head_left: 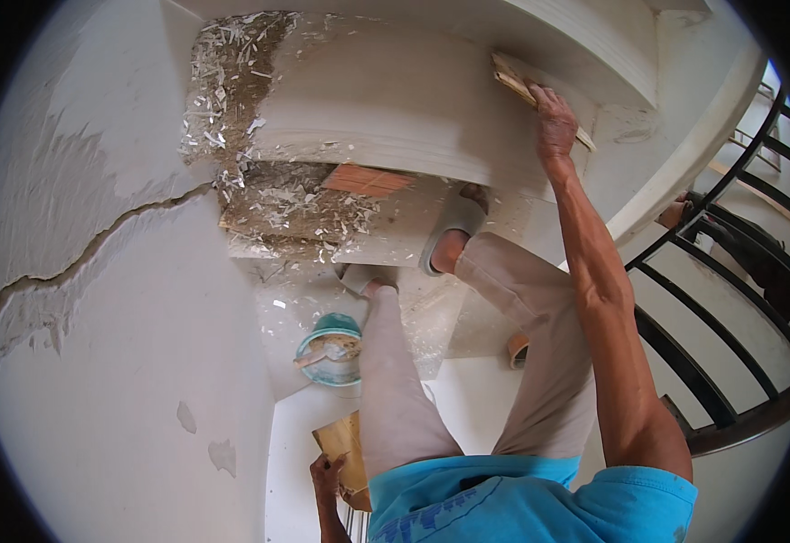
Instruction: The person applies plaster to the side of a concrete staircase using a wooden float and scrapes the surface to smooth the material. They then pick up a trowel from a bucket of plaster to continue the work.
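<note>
My right hand [554, 125] reaches far up to a stair step, fingers closed round a long thin wooden board [511, 80] held against the step near its right end. Down at the lower left, my left hand [327, 477] grips a flat yellowish-brown piece [344, 446], wood or cardboard; I cannot tell which. Pale chips and scraps [223, 109] cover the left end of the steps [368, 77]. On the lower step lies an orange-red brick or tile piece [368, 179] among the scraps.
By my left leg stands a teal bucket [331, 373] with pale brown material and a tool in it. A small brown pot [518, 351] is between my legs. Black metal railing [689, 362] curves along the right. The left wall has a long rough crack [96, 242].
</note>
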`<state>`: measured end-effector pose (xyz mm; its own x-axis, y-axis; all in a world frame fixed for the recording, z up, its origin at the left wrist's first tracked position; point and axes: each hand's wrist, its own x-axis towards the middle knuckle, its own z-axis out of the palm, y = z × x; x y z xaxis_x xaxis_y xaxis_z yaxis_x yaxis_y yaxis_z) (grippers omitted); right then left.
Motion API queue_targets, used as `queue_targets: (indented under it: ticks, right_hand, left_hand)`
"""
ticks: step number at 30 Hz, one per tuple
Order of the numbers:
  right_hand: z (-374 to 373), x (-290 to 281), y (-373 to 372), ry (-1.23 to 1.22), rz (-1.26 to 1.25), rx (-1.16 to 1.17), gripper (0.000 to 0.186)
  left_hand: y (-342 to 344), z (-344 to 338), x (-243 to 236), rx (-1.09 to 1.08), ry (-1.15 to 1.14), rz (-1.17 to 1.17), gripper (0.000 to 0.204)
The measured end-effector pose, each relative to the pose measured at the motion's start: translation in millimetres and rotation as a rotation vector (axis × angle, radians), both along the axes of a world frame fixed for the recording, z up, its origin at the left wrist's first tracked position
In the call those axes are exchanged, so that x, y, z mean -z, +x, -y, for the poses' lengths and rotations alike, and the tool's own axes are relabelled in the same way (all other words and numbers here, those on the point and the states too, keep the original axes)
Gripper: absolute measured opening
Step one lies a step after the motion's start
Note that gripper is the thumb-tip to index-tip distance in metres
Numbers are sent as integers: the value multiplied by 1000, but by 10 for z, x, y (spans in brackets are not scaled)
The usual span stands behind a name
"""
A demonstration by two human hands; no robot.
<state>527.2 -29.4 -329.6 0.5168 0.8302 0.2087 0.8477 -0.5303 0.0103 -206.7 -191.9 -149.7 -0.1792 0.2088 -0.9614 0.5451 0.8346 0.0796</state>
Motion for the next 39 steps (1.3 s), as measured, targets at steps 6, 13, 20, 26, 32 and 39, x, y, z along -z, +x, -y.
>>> queue_targets:
  ticks: [6, 13, 20, 26, 32, 39]
  right_hand:
    - [-671, -28, -627, 49, -133, -206, 33]
    - [-639, -293, -518, 38, -133, -102, 37]
    - [-509, -100, -60, -7, -12, -129, 33]
    - [-766, -8, -287, -34, -40, -72, 33]
    - [-1235, -22, -841, -39, -161, -288, 37]
    - [-1228, -513, -1110, -94, -244, -156, 32]
  left_hand:
    - [80, -40, 50, -40, 3, 12, 19]
    - [65, -200, -47, -113, 28, -26, 24]
    - [-97, 82, 35, -58, 1, -40, 16]
    - [-42, 85, -12, -49, 2, -45, 13]
    - [-115, 9, 102, 90, 25, -27, 16]
    - [75, -233, -59, -61, 34, -7, 14]
